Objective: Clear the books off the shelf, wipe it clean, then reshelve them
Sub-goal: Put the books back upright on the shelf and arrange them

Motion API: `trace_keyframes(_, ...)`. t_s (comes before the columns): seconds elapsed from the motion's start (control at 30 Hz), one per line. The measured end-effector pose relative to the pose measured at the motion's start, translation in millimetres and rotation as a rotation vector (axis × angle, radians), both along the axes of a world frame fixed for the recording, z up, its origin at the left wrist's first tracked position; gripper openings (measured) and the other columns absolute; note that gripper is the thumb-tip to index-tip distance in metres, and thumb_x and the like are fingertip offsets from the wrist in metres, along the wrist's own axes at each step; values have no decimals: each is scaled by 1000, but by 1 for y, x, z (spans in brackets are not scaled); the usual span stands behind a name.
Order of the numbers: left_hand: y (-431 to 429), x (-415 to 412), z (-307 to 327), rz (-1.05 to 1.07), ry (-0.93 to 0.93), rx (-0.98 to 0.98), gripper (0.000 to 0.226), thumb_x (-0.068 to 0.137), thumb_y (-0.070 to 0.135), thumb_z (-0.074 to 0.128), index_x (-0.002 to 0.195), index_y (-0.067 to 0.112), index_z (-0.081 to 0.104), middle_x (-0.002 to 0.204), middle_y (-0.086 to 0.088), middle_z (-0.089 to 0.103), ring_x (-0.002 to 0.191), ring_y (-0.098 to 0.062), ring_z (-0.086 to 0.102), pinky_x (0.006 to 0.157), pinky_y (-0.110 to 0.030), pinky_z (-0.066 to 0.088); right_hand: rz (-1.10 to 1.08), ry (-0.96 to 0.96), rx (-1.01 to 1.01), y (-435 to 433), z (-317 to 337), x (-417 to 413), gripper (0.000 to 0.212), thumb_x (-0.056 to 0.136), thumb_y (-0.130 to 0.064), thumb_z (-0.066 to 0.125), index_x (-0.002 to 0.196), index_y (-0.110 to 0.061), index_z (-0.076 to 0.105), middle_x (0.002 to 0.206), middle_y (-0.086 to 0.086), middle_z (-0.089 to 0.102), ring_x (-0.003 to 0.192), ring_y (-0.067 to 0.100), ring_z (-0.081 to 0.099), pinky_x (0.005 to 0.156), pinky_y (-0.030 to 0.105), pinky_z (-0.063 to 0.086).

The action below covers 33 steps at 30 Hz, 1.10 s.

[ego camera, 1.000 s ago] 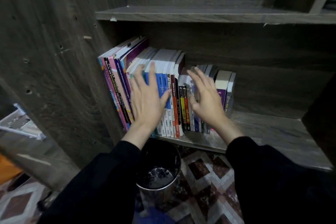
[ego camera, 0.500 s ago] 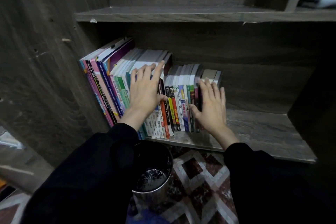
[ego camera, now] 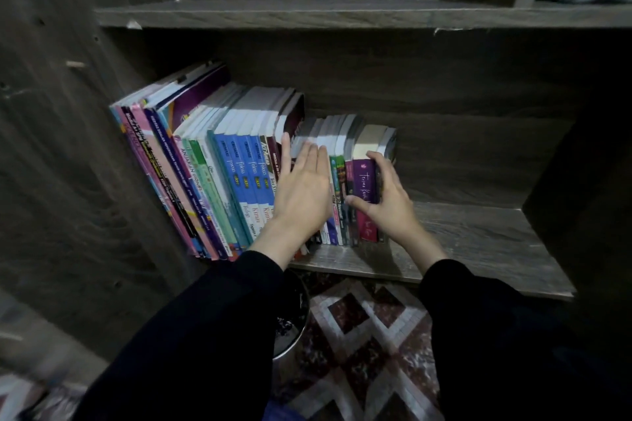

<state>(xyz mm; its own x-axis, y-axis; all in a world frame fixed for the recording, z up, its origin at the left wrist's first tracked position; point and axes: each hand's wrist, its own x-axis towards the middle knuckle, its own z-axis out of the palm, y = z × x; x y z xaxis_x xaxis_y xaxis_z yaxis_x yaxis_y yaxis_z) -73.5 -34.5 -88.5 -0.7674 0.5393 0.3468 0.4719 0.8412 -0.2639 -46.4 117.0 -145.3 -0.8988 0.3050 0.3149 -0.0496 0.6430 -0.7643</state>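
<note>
Row of colourful upright paperback books (ego camera: 232, 181) stands at left end of dark wood-grain shelf board (ego camera: 478, 243); taller ones lean left against cabinet side wall, shorter ones form row's right end. Mid-row, left hand (ego camera: 302, 191) lies flat, fingers straight, palm against spines. At row's right end, right hand (ego camera: 386, 205) grips purple-spined book (ego camera: 364, 181), thumb across spine, fingers curled round outer side. Below row: round metal bin (ego camera: 290, 335), partly behind black sleeve (ego camera: 205, 335), on diamond-patterned floor (ego camera: 369, 335).
</note>
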Motion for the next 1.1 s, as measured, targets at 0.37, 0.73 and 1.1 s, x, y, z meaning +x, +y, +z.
trace_keyframes(0.37,-7,14,-35,-23,36,448,67,78,6,61,141,1,36,138,-23,40,131,-36,28,109,-47,31,-104,28,32,-10,14,-1,57,88,-49,58,135,-23,38,138,0,50,120,19,52,87,30,34)
trace_keyframes(0.73,-11,11,-48,30,-203,643,76,93,15,49,152,18,2,117,-8,46,99,-19,46,70,-27,39,-102,22,59,-9,13,-2,57,89,-49,58,134,-23,37,137,2,51,120,20,53,88,29,33)
trace_keyframes(1.1,-12,8,-29,85,-403,522,91,92,15,52,149,29,-18,81,-3,54,52,-12,45,44,-23,38,-102,27,52,-10,13,-2,57,87,-51,59,132,-23,38,136,0,53,121,20,53,102,44,37)
